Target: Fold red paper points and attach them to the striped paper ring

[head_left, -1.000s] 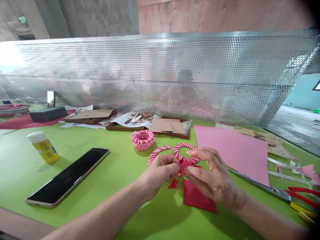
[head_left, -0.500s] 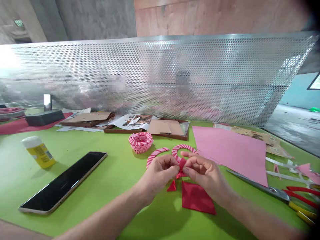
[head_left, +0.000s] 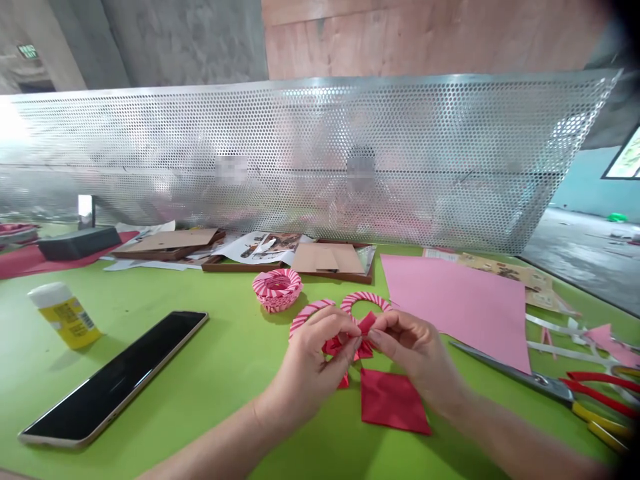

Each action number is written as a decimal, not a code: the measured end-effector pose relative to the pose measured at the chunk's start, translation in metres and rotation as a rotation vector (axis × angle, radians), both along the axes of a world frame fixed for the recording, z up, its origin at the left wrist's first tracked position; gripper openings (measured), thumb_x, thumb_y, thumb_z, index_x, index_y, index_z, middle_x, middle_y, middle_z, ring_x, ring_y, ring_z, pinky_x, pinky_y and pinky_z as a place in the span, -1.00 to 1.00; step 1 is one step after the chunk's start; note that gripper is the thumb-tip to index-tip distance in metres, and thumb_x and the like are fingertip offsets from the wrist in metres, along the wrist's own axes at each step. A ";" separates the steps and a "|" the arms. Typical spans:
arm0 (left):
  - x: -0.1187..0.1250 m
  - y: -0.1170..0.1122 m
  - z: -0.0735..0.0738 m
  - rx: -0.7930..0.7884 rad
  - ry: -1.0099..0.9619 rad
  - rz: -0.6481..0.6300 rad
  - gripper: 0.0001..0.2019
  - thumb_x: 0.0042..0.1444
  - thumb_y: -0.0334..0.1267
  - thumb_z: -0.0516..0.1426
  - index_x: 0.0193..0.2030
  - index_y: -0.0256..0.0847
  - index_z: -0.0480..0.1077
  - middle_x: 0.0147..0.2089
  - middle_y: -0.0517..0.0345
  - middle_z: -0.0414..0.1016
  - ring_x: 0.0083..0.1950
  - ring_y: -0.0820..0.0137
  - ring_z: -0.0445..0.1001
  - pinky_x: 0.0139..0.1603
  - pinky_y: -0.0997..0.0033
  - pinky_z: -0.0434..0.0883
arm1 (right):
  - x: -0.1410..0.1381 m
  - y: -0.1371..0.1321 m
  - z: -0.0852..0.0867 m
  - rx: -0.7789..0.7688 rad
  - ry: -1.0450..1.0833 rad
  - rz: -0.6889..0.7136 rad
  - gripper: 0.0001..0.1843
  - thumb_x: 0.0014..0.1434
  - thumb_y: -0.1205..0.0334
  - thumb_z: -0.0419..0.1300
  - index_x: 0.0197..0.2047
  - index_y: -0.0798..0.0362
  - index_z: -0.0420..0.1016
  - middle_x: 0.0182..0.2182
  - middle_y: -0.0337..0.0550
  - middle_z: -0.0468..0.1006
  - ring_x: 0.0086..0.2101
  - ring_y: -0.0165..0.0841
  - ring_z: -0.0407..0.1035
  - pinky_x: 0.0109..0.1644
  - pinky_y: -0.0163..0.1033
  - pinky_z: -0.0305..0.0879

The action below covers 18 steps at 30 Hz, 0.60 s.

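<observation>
Head view, both hands (head_left: 420, 353) pinched closed on red paper (head_left: 367, 323), left hand (head_left: 306, 360) now hiding more of a red triangle (head_left: 344, 382)

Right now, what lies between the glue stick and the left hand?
In the head view, a black-screened smartphone lies between the glue stick and the left hand, with green tabletop showing on either side of it.

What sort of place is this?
Probably a craft workshop, though it could be a classroom: scissors, a glue stick and pink paper are on the green table, with a grey wall beyond.
</observation>
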<state>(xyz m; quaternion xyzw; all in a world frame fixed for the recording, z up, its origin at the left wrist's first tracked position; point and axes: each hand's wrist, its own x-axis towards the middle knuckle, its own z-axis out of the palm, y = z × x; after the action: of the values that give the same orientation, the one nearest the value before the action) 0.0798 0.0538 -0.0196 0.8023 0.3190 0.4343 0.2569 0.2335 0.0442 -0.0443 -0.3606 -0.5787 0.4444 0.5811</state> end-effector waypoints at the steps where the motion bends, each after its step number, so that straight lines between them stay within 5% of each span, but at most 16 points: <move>1: 0.000 0.000 0.000 -0.002 0.008 0.006 -0.91 0.03 -0.41 0.04 -0.41 -0.24 0.36 -0.39 0.10 0.38 -0.31 0.39 0.33 -0.27 0.44 0.27 | 0.000 0.000 0.000 0.000 -0.012 0.002 -0.83 -0.02 0.16 0.20 -0.50 0.10 0.40 -0.56 -0.24 0.41 -0.51 -0.43 0.27 -0.44 -0.29 0.28; 5: 0.000 0.001 0.000 -0.098 0.034 0.045 -0.91 0.03 -0.37 0.04 -0.46 -0.23 0.33 -0.42 0.13 0.37 -0.35 0.40 0.33 -0.28 0.44 0.27 | 0.000 -0.001 0.000 0.018 -0.042 0.002 -0.85 0.00 0.19 0.18 -0.49 0.10 0.39 -0.56 -0.23 0.40 -0.50 -0.42 0.27 -0.44 -0.31 0.28; 12: 0.005 -0.001 0.002 -0.565 -0.154 0.050 -0.90 -0.03 -0.29 0.10 -0.48 -0.26 0.28 -0.51 0.21 0.33 -0.49 0.49 0.29 -0.52 0.54 0.26 | -0.002 -0.004 -0.001 0.045 -0.115 -0.054 -0.86 0.02 0.21 0.16 -0.50 0.09 0.38 -0.57 -0.25 0.41 -0.50 -0.41 0.30 -0.43 -0.32 0.28; 18: 0.008 -0.001 0.001 -0.643 -0.293 0.046 -0.90 -0.07 -0.33 0.14 -0.46 -0.27 0.26 -0.54 0.28 0.30 -0.53 0.56 0.24 -0.59 0.61 0.21 | -0.002 -0.007 -0.001 0.017 -0.138 -0.069 -0.89 0.03 0.25 0.17 -0.47 0.11 0.38 -0.53 -0.21 0.41 -0.46 -0.38 0.29 -0.37 -0.27 0.27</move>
<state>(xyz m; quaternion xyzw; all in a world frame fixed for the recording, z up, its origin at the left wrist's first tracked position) 0.0875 0.0527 -0.0187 0.6022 0.4172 0.4279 0.5294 0.2311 0.0369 -0.0454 -0.4050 -0.6086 0.3933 0.5577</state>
